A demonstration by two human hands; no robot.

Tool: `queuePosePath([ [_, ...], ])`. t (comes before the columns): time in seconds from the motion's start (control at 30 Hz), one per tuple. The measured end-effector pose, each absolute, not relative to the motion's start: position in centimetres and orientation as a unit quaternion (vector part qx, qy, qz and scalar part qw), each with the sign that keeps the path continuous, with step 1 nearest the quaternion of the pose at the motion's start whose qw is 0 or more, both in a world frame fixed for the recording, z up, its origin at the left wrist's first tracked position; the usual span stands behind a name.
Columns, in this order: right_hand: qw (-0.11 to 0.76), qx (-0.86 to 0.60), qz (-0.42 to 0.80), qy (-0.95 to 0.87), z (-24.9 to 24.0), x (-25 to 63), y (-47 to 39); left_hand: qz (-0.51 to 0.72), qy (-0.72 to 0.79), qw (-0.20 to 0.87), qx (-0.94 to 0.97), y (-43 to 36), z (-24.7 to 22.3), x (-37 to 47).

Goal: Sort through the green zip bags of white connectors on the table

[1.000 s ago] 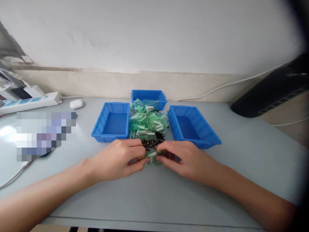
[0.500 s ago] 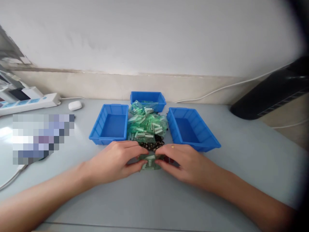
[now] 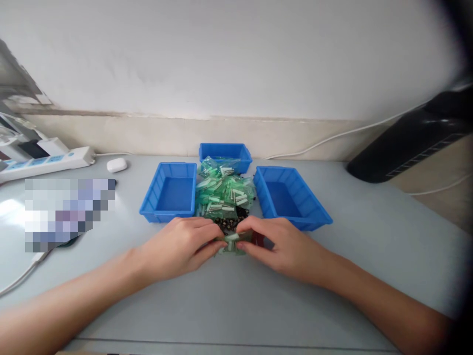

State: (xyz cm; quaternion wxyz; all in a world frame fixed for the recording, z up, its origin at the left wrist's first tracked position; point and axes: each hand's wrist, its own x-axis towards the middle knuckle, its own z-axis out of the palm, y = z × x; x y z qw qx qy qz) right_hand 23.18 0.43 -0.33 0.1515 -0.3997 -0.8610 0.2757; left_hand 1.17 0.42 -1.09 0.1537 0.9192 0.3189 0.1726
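Observation:
Between my two hands is a small clear green plastic bag (image 3: 231,245) with pale wall plugs showing inside. My left hand (image 3: 188,245) pinches the bag's left side between thumb and fingers. On the other side, my right hand (image 3: 279,246) pinches it the same way, and a dark red patch shows behind those fingers. Just beyond the fingertips lie small dark screws (image 3: 225,224), partly hidden by the hands. Behind them rises a pile of green bags (image 3: 225,190) holding white plugs and metal screws.
Blue bins stand left (image 3: 168,214), right (image 3: 310,222) and behind (image 3: 225,148) the pile. A pixelated device (image 3: 70,212), a white earbud case (image 3: 117,164) and a power strip (image 3: 48,162) are at left. A black cylinder (image 3: 402,143) leans at right.
My fingers have closed in on the bag, bunching it so a white plug stands out near its top. The view has shifted slightly.

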Motion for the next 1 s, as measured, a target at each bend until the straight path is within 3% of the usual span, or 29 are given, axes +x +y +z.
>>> queuePosePath([
  [0.13, 0.141, -0.399, 0.323, -0.846, -0.01, 22.94, 0.44, 0.197, 0.299, 0.14, 0.923, 0.35, -1.29, 0.99],
  [0.3, 0.072, -0.372, 0.274, -0.884, -0.22, 22.97, 0.49, 0.181, 0.303, 0.146, 0.924, 0.49, -1.4, 1.01],
  [0.57, 0.062, -0.364, 0.267, -0.89, -0.57, 23.03, 0.75, 0.166, 0.284, 0.099, 0.939, 0.44, -1.37, 1.01],
  [0.9, 0.095, -0.398, 0.261, -0.874, -0.07, 23.1, 0.14, 0.157, 0.292, 0.133, 0.934, 0.39, -1.04, 1.1],
  [1.0, 0.144, -0.39, 0.238, -0.878, -0.18, 23.19, -0.1, 0.193, 0.318, 0.185, 0.909, 0.35, -1.01, 1.16],
])
